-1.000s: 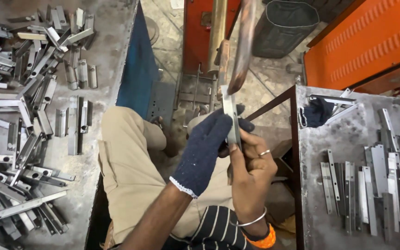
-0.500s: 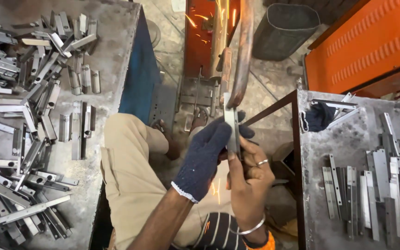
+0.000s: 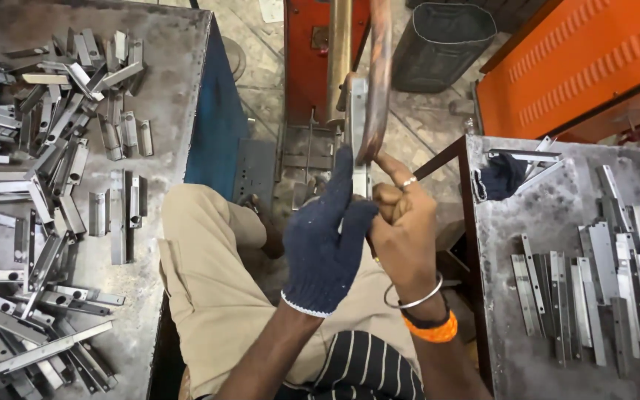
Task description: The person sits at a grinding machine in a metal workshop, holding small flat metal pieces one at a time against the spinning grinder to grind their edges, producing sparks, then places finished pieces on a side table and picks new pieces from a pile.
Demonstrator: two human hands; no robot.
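Gloved left hand (image 3: 325, 244) and bare right hand (image 3: 403, 226): fingers of both clamped on the flat metal strip (image 3: 358, 122), held upright against the grinding wheel (image 3: 376, 78), between two counters of similar strips

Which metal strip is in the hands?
The upright metal strip against the grinding wheel, gripped by gloved left hand and bare right hand; the others lie on tables.

No packages, labels, signs or screens in view.
Inspection of both metal tables, the floor and the orange machine panels finds none of these items present.
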